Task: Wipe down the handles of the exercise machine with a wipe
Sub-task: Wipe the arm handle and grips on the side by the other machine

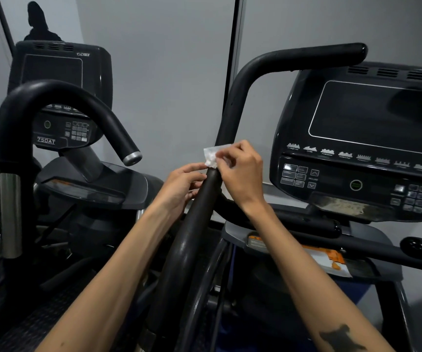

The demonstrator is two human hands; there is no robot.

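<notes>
A small white wipe [212,155] sits at the top end of a black padded handle [194,232] that rises from the bottom centre. My right hand [240,174] pinches the wipe against the handle's tip. My left hand [183,186] lies on the handle's left side, just below the tip, with its fingertips touching the wipe's lower edge. A second black handle [291,59] of the same machine curves up and to the right behind my hands.
The machine's console [372,138] with a dark screen and keypad is at the right. A neighbouring machine stands at the left with a hooked black handle [60,97] and its own console [60,80]. Grey wall panels are behind.
</notes>
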